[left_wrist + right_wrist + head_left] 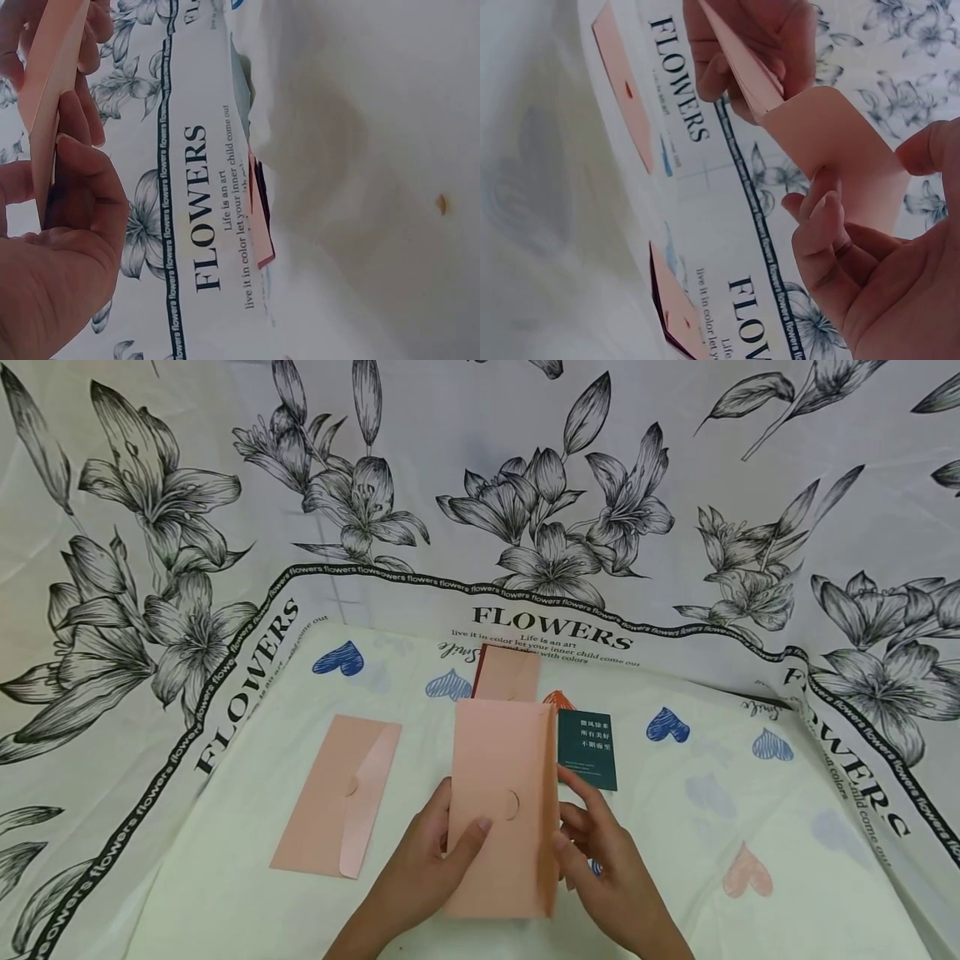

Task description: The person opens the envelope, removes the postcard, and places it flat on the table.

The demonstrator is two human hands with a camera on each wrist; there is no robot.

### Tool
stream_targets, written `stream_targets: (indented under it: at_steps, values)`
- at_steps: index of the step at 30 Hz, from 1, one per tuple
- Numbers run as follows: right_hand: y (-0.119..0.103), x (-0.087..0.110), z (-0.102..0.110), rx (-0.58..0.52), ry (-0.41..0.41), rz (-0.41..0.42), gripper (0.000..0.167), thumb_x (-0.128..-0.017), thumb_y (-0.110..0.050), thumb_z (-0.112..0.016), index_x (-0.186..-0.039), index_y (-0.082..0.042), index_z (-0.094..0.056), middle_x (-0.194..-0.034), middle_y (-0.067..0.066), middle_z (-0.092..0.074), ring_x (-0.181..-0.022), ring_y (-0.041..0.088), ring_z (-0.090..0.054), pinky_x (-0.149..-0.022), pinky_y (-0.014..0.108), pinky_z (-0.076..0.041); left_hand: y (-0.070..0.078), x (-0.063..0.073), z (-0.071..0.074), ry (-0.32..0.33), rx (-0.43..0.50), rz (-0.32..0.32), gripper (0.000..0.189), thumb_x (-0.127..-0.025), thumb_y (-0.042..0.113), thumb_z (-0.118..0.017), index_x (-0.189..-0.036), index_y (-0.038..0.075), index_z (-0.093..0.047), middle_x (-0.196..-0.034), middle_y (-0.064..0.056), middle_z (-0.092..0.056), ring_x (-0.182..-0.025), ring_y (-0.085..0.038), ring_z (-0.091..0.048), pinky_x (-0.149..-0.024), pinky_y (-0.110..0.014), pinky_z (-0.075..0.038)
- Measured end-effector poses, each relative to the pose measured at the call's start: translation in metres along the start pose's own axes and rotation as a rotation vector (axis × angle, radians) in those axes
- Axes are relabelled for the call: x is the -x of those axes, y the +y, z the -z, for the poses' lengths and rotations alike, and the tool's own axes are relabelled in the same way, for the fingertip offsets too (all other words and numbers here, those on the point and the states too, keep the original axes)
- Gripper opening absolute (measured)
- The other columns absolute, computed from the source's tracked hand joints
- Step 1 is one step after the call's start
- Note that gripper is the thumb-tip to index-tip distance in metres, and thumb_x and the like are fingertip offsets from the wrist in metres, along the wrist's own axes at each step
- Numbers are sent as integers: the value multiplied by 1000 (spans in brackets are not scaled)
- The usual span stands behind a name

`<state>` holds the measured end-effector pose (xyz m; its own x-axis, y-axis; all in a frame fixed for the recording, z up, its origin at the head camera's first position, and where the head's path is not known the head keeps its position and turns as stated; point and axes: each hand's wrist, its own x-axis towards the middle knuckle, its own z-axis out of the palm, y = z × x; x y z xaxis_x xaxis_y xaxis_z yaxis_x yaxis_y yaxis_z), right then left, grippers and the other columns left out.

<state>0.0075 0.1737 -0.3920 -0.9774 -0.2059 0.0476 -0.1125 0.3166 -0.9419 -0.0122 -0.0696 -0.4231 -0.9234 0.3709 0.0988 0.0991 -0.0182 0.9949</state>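
Note:
A pink envelope (491, 743) with a small curved slit stands upright in front of me, held between both hands. My left hand (431, 856) grips its left edge, thumb flat on the front and fingers behind. Along the right edge the long flap (847, 142) sticks out, unfolded. My right hand (611, 864) holds this flap; in the right wrist view its thumb is at one edge and bent fingers touch the other side. The left wrist view shows the left hand (71, 240) with the envelope seen nearly edge-on.
Another pink envelope (322, 806), flap folded over, lies at left. Behind the held one, a pink envelope (513, 670) shows a dark red layer along its edge. A dark green card (588, 756) with white writing lies at right. The cloth (697, 877) has printed hearts.

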Motion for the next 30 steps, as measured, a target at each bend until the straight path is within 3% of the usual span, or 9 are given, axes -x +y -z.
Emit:
stream_targets:
  at_steps: [6,12,15,24,30]
  values:
    - [4,0,9,-116,-55,102,56,-114,-6,-44,-165,-20,-28,-126,15,-71,-64,23,-63,-56,36,-57,2,0,3,-28,85,48,38,-111,25,-58,-145,21,-42,-127,-6,-69,-106,-25,-75,-85,-38,-62]
    - [6,0,14,-178,1,140,52,-114,-2,-40,-163,-13,-30,-89,12,-69,-60,25,-61,-54,37,-55,5,-2,9,-48,184,90,41,-112,25,-56,-149,20,-39,-131,-11,-69,-109,-31,-75,-87,-41,-62]
    - [6,-1,14,-182,22,156,52,-113,0,-42,-162,-11,-31,-79,10,-65,-60,26,-60,-53,37,-54,6,-2,10,-54,197,83,41,-113,24,-55,-150,20,-37,-133,-11,-69,-111,-32,-74,-88,-42,-62]
    - [7,0,17,-203,98,158,53,-110,4,-46,-160,-8,-32,-89,11,-71,-56,26,-54,-49,37,-49,7,-3,10,-81,223,77,43,-113,23,-54,-151,19,-35,-136,-14,-67,-114,-33,-73,-90,-42,-62]
    - [6,0,18,-235,107,142,54,-110,4,-46,-160,-8,-31,-84,10,-69,-59,29,-54,-50,37,-49,7,-3,11,-107,233,35,44,-113,18,-52,-154,17,-33,-138,-17,-64,-117,-34,-71,-91,-42,-61]
